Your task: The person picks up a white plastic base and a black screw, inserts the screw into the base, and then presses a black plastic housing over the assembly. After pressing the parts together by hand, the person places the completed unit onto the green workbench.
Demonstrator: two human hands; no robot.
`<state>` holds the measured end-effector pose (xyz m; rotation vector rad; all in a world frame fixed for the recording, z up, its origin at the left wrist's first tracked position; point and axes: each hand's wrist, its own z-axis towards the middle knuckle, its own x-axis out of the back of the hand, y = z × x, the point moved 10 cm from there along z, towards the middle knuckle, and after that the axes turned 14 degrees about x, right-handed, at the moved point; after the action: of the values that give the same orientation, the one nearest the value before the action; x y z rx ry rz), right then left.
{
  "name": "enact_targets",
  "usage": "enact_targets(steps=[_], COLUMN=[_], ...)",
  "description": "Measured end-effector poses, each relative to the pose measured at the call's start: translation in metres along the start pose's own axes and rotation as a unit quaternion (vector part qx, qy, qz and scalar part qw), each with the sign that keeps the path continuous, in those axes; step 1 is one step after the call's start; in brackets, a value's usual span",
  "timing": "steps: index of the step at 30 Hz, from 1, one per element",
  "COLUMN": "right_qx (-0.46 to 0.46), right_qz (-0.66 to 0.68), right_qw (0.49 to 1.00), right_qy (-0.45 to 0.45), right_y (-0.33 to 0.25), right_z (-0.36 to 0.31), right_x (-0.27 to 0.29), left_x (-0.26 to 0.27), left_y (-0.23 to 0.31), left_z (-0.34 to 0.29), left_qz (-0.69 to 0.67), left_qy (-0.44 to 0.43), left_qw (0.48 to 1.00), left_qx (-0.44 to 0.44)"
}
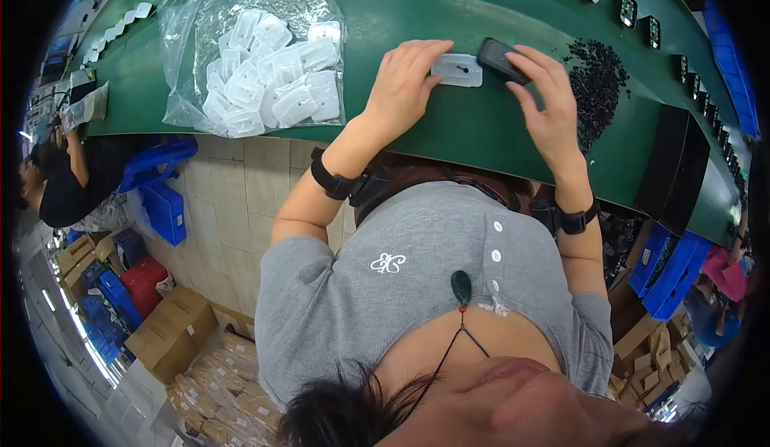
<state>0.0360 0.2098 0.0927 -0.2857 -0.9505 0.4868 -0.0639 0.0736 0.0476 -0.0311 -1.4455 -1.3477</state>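
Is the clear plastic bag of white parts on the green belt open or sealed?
Cannot tell. The plastic bag lies slumped on the green belt, white parts all inside, but its bunched mouth at the top edge is unclear.

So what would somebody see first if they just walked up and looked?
Probably the two hands in the middle of the green table: the left hand presses on a flat white plastic piece, and the right hand holds a small black part beside it. Next, the big clear bag of white pieces on the left, and the pile of tiny black bits on the right.
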Motion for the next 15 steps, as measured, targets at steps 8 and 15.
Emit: enact_targets(steps=[8,15], right_qx=[0.046,0.052], right_qz=[0.055,0.074], right_qw=[0.993,0.987], right_qy=[-0.095,-0.13], right_y=[-0.017,-0.008], right_z=[0.013,0.011], right_x=[-0.046,-0.062], left_x=[0.01,0.002], left_y=[-0.006,-0.009], left_z=[-0.009,-0.015], left_qz=[-0.062,0.005], left_qy=[0.009,-0.004], left_qw=[0.998,1.0], left_qx=[0.012,-0.002])
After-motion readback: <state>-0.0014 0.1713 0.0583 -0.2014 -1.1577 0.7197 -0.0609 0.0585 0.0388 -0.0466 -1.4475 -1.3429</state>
